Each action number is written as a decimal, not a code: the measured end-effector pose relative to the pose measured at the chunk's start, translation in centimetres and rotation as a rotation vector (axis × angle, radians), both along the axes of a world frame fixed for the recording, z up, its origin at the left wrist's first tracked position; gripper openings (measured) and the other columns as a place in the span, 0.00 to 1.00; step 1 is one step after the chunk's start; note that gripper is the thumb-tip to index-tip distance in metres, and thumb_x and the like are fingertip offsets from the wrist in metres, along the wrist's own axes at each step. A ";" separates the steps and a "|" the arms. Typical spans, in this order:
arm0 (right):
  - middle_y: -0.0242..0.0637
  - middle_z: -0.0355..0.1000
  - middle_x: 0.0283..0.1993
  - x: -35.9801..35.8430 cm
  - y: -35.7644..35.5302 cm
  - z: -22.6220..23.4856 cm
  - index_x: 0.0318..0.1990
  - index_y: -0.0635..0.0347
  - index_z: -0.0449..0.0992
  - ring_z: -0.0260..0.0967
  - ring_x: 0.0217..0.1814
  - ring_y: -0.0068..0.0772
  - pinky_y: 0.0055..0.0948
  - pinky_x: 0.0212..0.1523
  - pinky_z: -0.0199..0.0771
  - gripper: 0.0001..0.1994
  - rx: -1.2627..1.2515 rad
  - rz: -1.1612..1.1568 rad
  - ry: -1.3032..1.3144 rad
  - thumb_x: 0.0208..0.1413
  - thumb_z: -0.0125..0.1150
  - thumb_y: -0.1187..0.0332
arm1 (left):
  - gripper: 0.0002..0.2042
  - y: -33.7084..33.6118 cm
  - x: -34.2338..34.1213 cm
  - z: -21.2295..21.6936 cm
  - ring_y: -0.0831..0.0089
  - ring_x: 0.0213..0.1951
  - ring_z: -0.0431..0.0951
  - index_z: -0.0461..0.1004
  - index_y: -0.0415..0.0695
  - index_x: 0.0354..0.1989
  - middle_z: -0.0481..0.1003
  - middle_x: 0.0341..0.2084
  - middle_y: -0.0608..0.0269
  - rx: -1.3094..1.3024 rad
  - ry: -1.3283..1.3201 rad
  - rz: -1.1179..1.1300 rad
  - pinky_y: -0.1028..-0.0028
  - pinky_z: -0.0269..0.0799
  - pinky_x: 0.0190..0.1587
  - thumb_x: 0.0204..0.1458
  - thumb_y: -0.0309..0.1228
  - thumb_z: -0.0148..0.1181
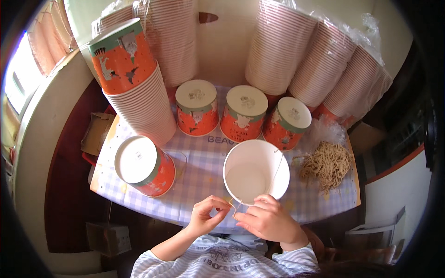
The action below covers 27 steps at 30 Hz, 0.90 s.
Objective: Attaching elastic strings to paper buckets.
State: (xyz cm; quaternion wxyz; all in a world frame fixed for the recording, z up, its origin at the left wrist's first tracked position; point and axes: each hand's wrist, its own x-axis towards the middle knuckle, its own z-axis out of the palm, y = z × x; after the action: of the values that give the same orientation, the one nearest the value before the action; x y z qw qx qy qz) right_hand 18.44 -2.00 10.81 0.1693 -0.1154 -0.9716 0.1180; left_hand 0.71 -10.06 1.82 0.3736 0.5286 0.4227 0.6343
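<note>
An open white paper bucket [256, 172] stands upright at the near edge of the table, its inside bare. My right hand [265, 219] grips its near rim and a thin tan string [278, 167] that runs up across the bucket's right side. My left hand [207, 215] pinches the other end of the string just left of the rim. A loose bundle of tan strings [327, 163] lies to the right of the bucket.
Three orange buckets [243, 112] stand upside down behind the open one; another [144, 166] lies at the left. Tall nested stacks [134, 88] and plastic-wrapped stacks [320, 60] crowd the back. The checked tablecloth [204, 173] covers a small table; a cardboard box [96, 133] sits left.
</note>
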 end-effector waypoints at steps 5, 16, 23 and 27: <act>0.23 0.65 0.25 -0.5 -2.4 -3.1 0.29 0.50 0.75 0.66 0.32 0.21 0.37 0.51 0.61 0.05 0.132 -0.150 -0.042 0.43 0.63 0.65 | 0.03 -1.0 0.4 -1.8 0.75 0.38 0.72 0.72 0.36 0.31 0.73 0.35 0.59 -0.217 -0.212 0.007 0.79 0.66 0.41 0.49 0.17 0.55; 0.21 0.65 0.26 -1.3 -4.0 -6.6 0.23 0.50 0.72 0.65 0.38 0.18 0.51 0.60 0.41 0.02 0.293 -0.349 0.048 0.44 0.59 0.68 | 0.06 -1.1 1.1 -3.4 0.80 0.38 0.69 0.73 0.38 0.36 0.70 0.39 0.63 -0.274 -0.346 -0.209 0.80 0.66 0.40 0.51 0.24 0.57; 0.21 0.65 0.25 -1.2 -3.9 -6.7 0.21 0.50 0.72 0.66 0.38 0.18 0.51 0.60 0.40 0.04 0.250 -0.353 0.016 0.44 0.59 0.68 | 0.05 -0.7 1.4 -3.3 0.79 0.39 0.69 0.73 0.38 0.36 0.69 0.38 0.65 -0.338 -0.591 -0.276 0.78 0.67 0.42 0.51 0.24 0.57; 0.21 0.63 0.22 -0.6 -3.5 -6.7 0.20 0.48 0.73 0.66 0.37 0.16 0.50 0.61 0.38 0.04 0.260 -0.298 0.010 0.44 0.59 0.68 | 0.03 -0.4 1.7 -3.6 0.78 0.38 0.69 0.73 0.39 0.33 0.69 0.34 0.67 -0.462 -0.772 -0.346 0.77 0.64 0.44 0.51 0.24 0.57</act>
State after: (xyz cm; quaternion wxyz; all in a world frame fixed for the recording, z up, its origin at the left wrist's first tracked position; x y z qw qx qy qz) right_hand 17.82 -5.45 4.12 0.2031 -0.2345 -0.9500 -0.0343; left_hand 2.38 -10.45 -1.74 0.7108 0.2202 0.2889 0.6023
